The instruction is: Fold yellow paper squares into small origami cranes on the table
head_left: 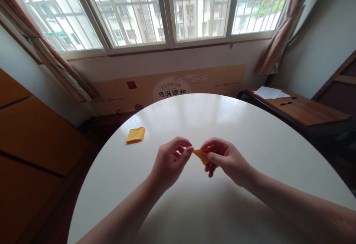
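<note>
A small piece of folded orange paper [199, 155] is held up above the white round table [125, 199]. My right hand [226, 159] pinches it between thumb and fingers, covering its right part. At its left corner, the thumb and index finger of my left hand [172, 159] are pinched together; they touch or nearly touch the tip. Farther left on the table lies a flat, square stack of yellow-orange paper [135, 135], apart from both hands.
Beyond the table, a printed cardboard panel [111, 95] leans under a barred window [197, 10]. A wooden desk [314, 108] at the right bears white sheets [269, 92] and a dark pen-like object [286, 103]. Orange-brown cabinets [33, 132] stand at the left.
</note>
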Demonstrator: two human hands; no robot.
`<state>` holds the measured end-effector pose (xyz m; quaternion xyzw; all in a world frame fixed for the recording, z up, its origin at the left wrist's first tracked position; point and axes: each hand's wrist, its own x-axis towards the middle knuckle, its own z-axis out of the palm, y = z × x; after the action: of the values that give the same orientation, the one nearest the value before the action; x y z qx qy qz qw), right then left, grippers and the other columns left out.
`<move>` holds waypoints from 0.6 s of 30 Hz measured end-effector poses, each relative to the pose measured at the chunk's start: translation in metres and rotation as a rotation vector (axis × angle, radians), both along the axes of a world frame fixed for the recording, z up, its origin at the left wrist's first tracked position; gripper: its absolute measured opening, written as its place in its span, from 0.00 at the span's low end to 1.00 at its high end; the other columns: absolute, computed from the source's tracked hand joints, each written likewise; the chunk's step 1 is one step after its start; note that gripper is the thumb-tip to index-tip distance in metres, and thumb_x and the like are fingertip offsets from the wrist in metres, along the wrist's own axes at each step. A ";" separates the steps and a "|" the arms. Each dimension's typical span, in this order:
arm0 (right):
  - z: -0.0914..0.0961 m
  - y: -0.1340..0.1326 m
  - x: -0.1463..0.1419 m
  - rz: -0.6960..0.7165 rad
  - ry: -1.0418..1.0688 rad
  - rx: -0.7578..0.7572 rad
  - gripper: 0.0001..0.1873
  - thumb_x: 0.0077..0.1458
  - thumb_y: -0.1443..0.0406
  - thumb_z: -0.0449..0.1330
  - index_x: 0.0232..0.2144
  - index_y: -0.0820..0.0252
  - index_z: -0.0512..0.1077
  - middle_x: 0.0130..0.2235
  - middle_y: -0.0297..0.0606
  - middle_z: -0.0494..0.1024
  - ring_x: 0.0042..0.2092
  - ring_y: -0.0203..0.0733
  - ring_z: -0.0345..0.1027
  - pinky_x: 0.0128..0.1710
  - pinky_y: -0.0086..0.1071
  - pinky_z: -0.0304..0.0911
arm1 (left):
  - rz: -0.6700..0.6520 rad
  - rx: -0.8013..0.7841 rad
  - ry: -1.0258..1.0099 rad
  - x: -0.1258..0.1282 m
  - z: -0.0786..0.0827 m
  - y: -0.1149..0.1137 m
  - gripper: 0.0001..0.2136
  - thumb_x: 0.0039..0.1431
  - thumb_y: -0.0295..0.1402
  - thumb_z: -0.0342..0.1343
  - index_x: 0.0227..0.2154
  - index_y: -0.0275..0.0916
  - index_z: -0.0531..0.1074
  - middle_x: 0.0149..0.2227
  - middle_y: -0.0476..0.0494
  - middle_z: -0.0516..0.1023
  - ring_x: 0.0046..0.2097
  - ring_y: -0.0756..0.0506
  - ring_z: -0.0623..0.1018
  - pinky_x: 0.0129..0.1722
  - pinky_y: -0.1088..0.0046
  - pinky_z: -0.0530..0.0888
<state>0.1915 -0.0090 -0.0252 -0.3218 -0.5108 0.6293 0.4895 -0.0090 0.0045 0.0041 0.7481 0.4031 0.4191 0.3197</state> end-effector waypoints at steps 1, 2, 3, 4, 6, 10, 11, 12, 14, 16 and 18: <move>0.001 0.000 0.000 -0.013 -0.012 0.025 0.07 0.55 0.63 0.66 0.37 0.59 0.75 0.29 0.32 0.78 0.26 0.38 0.76 0.22 0.30 0.74 | 0.006 -0.062 -0.015 0.001 -0.002 0.000 0.12 0.65 0.42 0.55 0.34 0.38 0.73 0.28 0.46 0.76 0.26 0.49 0.75 0.25 0.75 0.74; 0.001 -0.001 -0.001 -0.024 -0.020 0.050 0.07 0.55 0.63 0.66 0.36 0.59 0.75 0.30 0.33 0.78 0.26 0.38 0.76 0.22 0.30 0.74 | 0.002 -0.115 -0.021 0.001 -0.003 0.001 0.13 0.65 0.43 0.54 0.34 0.37 0.72 0.27 0.47 0.75 0.25 0.49 0.74 0.23 0.76 0.73; 0.001 -0.001 -0.001 -0.033 -0.026 0.074 0.07 0.55 0.63 0.66 0.36 0.59 0.75 0.30 0.33 0.78 0.26 0.37 0.76 0.22 0.30 0.74 | -0.009 -0.153 -0.018 0.002 -0.005 0.001 0.15 0.66 0.44 0.53 0.33 0.37 0.72 0.25 0.48 0.73 0.25 0.49 0.74 0.23 0.76 0.73; 0.000 -0.001 -0.002 -0.040 -0.029 0.098 0.07 0.55 0.63 0.66 0.36 0.59 0.75 0.31 0.33 0.78 0.26 0.37 0.75 0.22 0.29 0.74 | -0.026 -0.177 -0.009 0.002 -0.006 0.001 0.16 0.66 0.45 0.51 0.32 0.37 0.72 0.23 0.49 0.72 0.24 0.49 0.73 0.23 0.76 0.72; -0.002 -0.002 -0.003 -0.042 -0.042 0.136 0.06 0.55 0.64 0.66 0.37 0.59 0.75 0.32 0.33 0.79 0.26 0.36 0.75 0.22 0.28 0.74 | -0.063 -0.189 0.012 0.003 -0.008 0.001 0.17 0.67 0.43 0.49 0.30 0.36 0.71 0.23 0.50 0.71 0.24 0.50 0.73 0.22 0.77 0.72; -0.005 -0.005 -0.004 -0.038 -0.074 0.172 0.06 0.57 0.65 0.65 0.38 0.58 0.75 0.33 0.34 0.79 0.27 0.36 0.75 0.23 0.28 0.73 | -0.076 -0.125 0.091 0.003 -0.007 0.000 0.15 0.68 0.37 0.46 0.27 0.37 0.70 0.23 0.50 0.71 0.25 0.51 0.72 0.24 0.77 0.70; -0.005 -0.006 -0.004 -0.041 -0.082 0.174 0.06 0.57 0.65 0.65 0.38 0.58 0.75 0.33 0.34 0.79 0.27 0.36 0.75 0.23 0.28 0.73 | -0.064 -0.095 0.120 0.003 -0.006 0.000 0.15 0.68 0.36 0.46 0.27 0.37 0.70 0.23 0.50 0.71 0.25 0.51 0.72 0.24 0.77 0.70; -0.005 -0.007 -0.004 -0.045 -0.090 0.176 0.06 0.57 0.65 0.65 0.39 0.58 0.75 0.33 0.34 0.79 0.27 0.36 0.75 0.23 0.28 0.73 | -0.054 -0.066 0.152 0.003 -0.005 0.000 0.15 0.68 0.35 0.46 0.27 0.37 0.70 0.23 0.50 0.70 0.25 0.51 0.72 0.24 0.77 0.70; -0.004 -0.008 -0.004 -0.054 -0.109 0.179 0.06 0.57 0.66 0.64 0.39 0.58 0.75 0.33 0.35 0.79 0.28 0.36 0.75 0.24 0.28 0.73 | -0.047 -0.018 0.211 0.003 -0.004 -0.001 0.14 0.67 0.35 0.46 0.28 0.37 0.71 0.24 0.50 0.71 0.26 0.50 0.72 0.25 0.77 0.69; -0.002 -0.009 -0.004 -0.062 -0.132 0.185 0.06 0.57 0.66 0.64 0.39 0.58 0.75 0.33 0.35 0.79 0.28 0.36 0.75 0.24 0.28 0.72 | -0.058 0.009 0.246 0.004 -0.002 -0.002 0.12 0.66 0.34 0.48 0.30 0.37 0.73 0.26 0.49 0.73 0.27 0.50 0.73 0.25 0.77 0.69; -0.001 -0.009 -0.004 -0.062 -0.155 0.195 0.06 0.58 0.65 0.64 0.39 0.59 0.75 0.33 0.36 0.79 0.28 0.37 0.74 0.24 0.29 0.72 | -0.067 0.014 0.251 0.005 -0.002 -0.002 0.10 0.65 0.32 0.50 0.30 0.37 0.74 0.27 0.48 0.75 0.28 0.50 0.73 0.26 0.77 0.69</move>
<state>0.1880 -0.0182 -0.0263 -0.3359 -0.5957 0.5345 0.4966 -0.0043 0.0023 0.0023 0.8099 0.4117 0.3143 0.2751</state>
